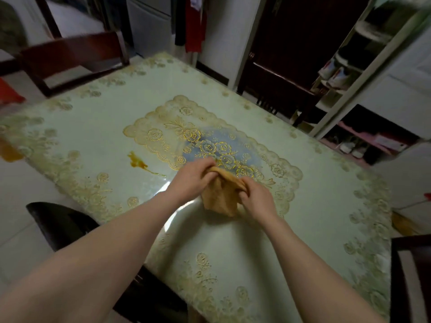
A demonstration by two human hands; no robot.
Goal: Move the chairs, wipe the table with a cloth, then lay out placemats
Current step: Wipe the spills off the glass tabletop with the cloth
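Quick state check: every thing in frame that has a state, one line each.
cloth: bunched, held up off the table in both hands
left hand: grip shut on cloth
right hand: grip shut on cloth
table: unwiped, no placemats yet
orange spill: wet smear still on table, left of hands
chair: pulled back at far left corner

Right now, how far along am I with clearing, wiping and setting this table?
Chairs look pulled back: the chair at the far left stands off the table. In hand: both the left hand and right hand grip the cloth, bunched above the tabletop. Left: the orange spill is unwiped, and no placemats show.
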